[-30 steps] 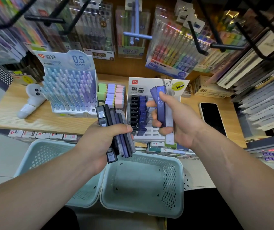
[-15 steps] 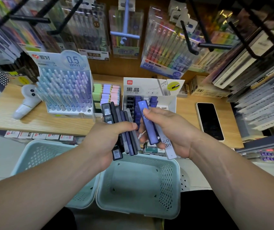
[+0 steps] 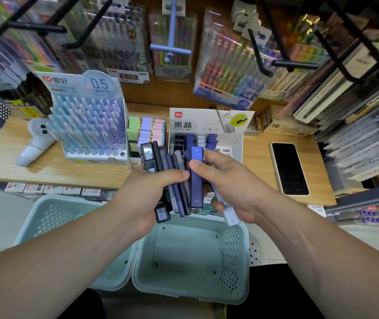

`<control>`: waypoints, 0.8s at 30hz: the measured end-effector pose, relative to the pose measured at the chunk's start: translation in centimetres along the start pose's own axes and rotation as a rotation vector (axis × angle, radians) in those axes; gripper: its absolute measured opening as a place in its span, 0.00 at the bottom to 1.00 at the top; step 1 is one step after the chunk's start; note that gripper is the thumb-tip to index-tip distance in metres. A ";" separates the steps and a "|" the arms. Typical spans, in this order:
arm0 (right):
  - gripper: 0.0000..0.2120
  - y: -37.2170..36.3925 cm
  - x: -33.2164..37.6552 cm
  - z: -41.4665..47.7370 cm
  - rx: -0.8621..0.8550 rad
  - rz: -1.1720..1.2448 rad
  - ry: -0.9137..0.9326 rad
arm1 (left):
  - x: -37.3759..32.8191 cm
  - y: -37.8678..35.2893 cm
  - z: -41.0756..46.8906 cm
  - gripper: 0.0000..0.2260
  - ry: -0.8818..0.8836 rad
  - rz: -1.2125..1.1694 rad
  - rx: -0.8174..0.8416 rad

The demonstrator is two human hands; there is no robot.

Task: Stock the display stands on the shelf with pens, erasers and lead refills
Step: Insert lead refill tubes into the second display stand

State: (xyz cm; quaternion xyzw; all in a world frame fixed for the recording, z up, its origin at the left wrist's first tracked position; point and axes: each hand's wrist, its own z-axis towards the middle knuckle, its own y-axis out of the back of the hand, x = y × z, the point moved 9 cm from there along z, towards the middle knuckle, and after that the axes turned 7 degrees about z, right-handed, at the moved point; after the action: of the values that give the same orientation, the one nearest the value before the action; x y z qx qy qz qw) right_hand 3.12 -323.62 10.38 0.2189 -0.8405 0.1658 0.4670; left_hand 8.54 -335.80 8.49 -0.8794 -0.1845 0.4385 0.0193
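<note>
My left hand (image 3: 147, 196) grips a fan of slim dark plastic lead-refill cases (image 3: 167, 178) above the pale green perforated basket (image 3: 236, 261). My right hand (image 3: 232, 180) pinches one blue refill case (image 3: 197, 180) just beside them, a clear case (image 3: 231, 211) under its palm, before the white cardboard refill stand (image 3: 206, 125) on the wooden shelf (image 3: 46, 166).

lead stand (image 3: 206, 125) front hidden, left basket (image 3: 52, 210) partly covered

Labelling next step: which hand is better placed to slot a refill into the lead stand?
Right. The right hand pinches a single blue case just in front of the stand. The left hand grips the whole bundle, so it likely only serves as supply.
</note>
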 end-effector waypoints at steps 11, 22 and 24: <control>0.11 6.2 3.3 0.5 -0.281 0.106 0.177 | 0.5 0.5 -0.4 0.12 0.063 0.053 -0.081; 0.03 10.8 4.9 0.4 -0.405 -0.425 0.257 | 0.0 0.1 -0.5 0.20 0.048 0.063 -0.080; 0.05 11.7 6.5 0.2 -0.433 -0.506 0.292 | -0.3 -0.1 -0.7 0.22 0.039 0.071 -0.069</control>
State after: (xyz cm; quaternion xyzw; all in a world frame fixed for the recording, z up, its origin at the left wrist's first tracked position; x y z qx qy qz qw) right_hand -6.18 -315.16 15.02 0.2901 -0.6999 -0.1075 0.6438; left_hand 8.90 -335.72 9.12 -0.8940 -0.1675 0.4150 -0.0229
